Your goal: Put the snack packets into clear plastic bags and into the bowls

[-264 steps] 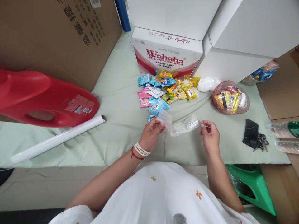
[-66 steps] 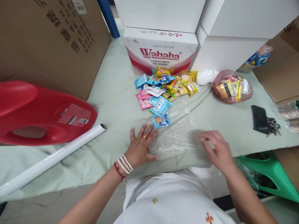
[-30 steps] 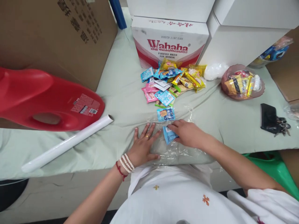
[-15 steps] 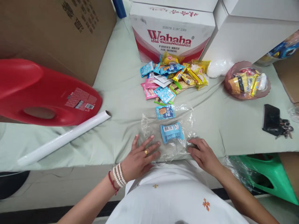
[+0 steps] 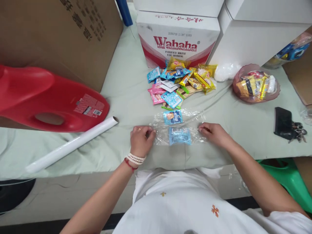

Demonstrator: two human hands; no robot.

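A sheet of clear plastic film [image 5: 161, 136] lies crinkled on the cloth-covered table in front of me. My left hand [image 5: 141, 141] pinches its left edge, thumb against fingers. At the opposite edge, my right hand [image 5: 214, 133] is closed on the film too. Between the hands rests a light blue snack packet [image 5: 179, 136], barcode side up, with film seemingly over it. Just beyond it is a second blue snack packet [image 5: 172, 117], with a food picture on its front. Neither hand touches the packets.
A heap of snack packets [image 5: 173, 86] lies before a water carton [image 5: 179, 35]. To the right are a pink bowl of snacks [image 5: 236, 92] and a black case with keys [image 5: 282, 122]. On the left are a red jug [image 5: 65, 94] and a white tube [image 5: 75, 143].
Both hands have moved up and away from my body. My left hand went from spread fingers to a pinch. The film's near edge has come up with them, over the nearer packet.
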